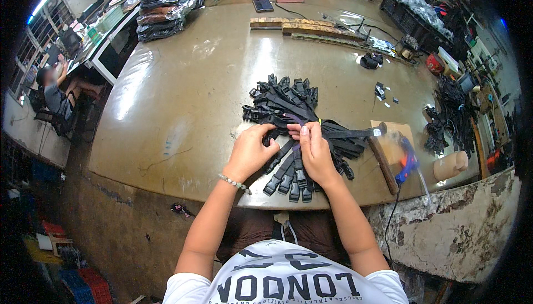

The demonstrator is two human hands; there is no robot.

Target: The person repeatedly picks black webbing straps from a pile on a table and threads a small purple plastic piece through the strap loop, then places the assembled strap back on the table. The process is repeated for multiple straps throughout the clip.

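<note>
Here, your left hand curls at the black buckled straps, your right hand near it; whether either grips one, I cannot tell. A hammer lies right.

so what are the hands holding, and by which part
The right hand appears to pinch a black strap partway along, the exact spot hidden. Whether the left hand holds one cannot be told.

A white short-sleeved T-shirt bears large dark lettering; the legwear is dark brownish with a pale drawstring. A pale beaded bracelet circles the left wrist.
</note>
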